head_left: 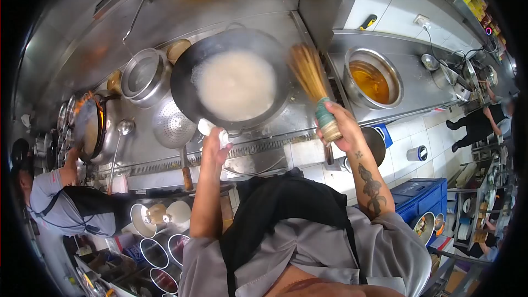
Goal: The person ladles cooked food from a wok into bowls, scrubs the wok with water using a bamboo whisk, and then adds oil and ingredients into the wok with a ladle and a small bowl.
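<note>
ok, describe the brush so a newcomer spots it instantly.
Start at the large black wok. Just right of it, the right hand holds the brush. Unlike the steel pot further right, it's a tan bundle of strands with green wrapping round its handle.

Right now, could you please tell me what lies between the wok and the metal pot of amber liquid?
In the head view, the brush held in the right hand fills part of that stretch, with steel counter behind it.
</note>
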Available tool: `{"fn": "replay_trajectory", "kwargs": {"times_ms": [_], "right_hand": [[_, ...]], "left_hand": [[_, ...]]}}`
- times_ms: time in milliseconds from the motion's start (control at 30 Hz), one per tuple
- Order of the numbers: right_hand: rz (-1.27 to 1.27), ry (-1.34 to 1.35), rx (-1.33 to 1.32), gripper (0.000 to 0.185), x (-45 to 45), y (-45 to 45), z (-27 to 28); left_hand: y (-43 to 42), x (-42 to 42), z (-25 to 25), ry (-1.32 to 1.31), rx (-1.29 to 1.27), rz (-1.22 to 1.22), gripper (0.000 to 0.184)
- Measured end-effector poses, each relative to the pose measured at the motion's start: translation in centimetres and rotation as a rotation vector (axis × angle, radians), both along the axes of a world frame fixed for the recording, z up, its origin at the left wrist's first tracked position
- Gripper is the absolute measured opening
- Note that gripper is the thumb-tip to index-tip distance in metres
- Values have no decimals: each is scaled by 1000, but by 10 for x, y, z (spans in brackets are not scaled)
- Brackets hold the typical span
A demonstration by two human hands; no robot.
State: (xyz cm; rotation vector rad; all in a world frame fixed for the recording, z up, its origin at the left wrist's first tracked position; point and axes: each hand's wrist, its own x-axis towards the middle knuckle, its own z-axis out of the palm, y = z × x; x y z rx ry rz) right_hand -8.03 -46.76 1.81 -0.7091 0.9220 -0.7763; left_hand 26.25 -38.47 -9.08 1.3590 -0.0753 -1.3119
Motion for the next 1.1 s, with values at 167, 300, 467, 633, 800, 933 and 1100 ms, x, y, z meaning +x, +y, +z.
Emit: {"fn": "replay_trajectory", "kwargs": {"times_ms": [167,300,467,633,800,933,1100], "right_hand": [[223,-21,-16,39,32,-6,-3],[342,-35,-58,45,67,-6,-24],[463,23,-142,39,99,-9,-36],[482,169,-482,26,130,-23,-70],[547,292,-529,34,155,-40,-59],[582,288,-521,37,190,-58,-68],[538,347,-422,49,211,-105,-24]], "left_hand": [[13,-12,31,-132,57,13,36],[17,-23,50,-183,80,15,46],[12,-35,73,-264,77,-2,52],[2,-29,69,-332,52,-8,41],[-8,-28,74,-360,42,35,38],[-9,-36,89,-446,37,34,35],[-10,-47,119,-598,-26,19,31]]}}
